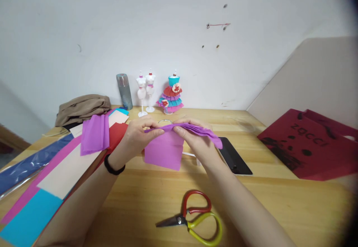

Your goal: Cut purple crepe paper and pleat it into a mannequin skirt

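Purple crepe paper is stretched between my two hands above the table, its top edge gathered into folds that trail out past my right hand. My left hand, with a black band at the wrist, pinches the paper's upper left. My right hand grips the bunched folds between thumb and fingers. Scissors with one red and one yellow handle lie on the table below my hands. Just behind my right hand is a black phone-like device.
Coloured paper strips and a folded purple piece lie at left, near brown cloth. Along the wall stand a flask, two bare mannequins and one in a ruffled paper dress. A red bag is at right.
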`<state>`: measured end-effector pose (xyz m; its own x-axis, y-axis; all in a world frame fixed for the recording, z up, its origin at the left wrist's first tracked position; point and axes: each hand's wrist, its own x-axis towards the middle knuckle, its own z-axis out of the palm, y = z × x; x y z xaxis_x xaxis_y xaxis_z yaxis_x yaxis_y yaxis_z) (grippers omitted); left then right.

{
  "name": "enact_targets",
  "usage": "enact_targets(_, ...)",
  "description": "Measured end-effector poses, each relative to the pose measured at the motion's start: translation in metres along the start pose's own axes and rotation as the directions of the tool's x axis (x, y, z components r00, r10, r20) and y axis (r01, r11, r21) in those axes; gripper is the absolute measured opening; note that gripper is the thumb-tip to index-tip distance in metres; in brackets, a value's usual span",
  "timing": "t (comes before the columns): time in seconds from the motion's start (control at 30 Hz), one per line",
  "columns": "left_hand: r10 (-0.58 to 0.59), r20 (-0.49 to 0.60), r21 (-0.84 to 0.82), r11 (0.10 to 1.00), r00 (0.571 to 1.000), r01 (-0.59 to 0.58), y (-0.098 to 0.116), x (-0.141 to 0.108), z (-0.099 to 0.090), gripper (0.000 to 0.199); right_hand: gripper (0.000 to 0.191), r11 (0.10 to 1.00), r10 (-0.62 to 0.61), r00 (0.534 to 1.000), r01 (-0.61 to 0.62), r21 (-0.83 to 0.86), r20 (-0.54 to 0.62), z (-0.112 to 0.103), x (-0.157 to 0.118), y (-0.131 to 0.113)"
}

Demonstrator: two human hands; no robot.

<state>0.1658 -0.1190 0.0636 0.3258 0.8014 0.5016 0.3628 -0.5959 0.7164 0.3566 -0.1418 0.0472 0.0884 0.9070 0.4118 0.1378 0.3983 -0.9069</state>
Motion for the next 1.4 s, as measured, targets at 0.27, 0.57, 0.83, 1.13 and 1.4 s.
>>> enact_targets(0.27, 0.059, 0.045, -0.004, 0.998, 0.997, -0.059, -0.006, 0.002, -0.003, 0.016, 0.029, 0.987, 0.071, 0.98, -0.096, 0.127, 0.188, -0.008, 0.002, 0.01)
enact_targets(0.57, 0.08, 0.178, -0.112, 0.992, 0.981, -0.06, -0.005, 0.002, -0.006, 0.015, 0.028, 0.912, 0.168, 0.918, -0.283, 0.296, 0.358, -0.01, 0.005, 0.008)
enact_targets(0.83, 0.115, 0.199, -0.148, 0.985, 0.973, -0.086, -0.007, 0.002, -0.008, 0.015, 0.025, 0.871, 0.225, 0.935, -0.318, 0.374, 0.273, -0.007, 0.007, -0.002)
enact_targets(1.13, 0.102, 0.246, -0.264, 0.964, 0.964, -0.035, -0.013, 0.003, -0.01, 0.016, 0.037, 0.816, 0.236, 0.868, -0.421, 0.395, 0.438, -0.011, 0.005, 0.002)
enact_targets(1.4, 0.074, 0.28, -0.242, 0.97, 0.957, -0.004, -0.01, 0.003, -0.007, 0.015, 0.022, 0.873, 0.187, 0.869, -0.361, 0.328, 0.458, -0.011, 0.007, 0.0)
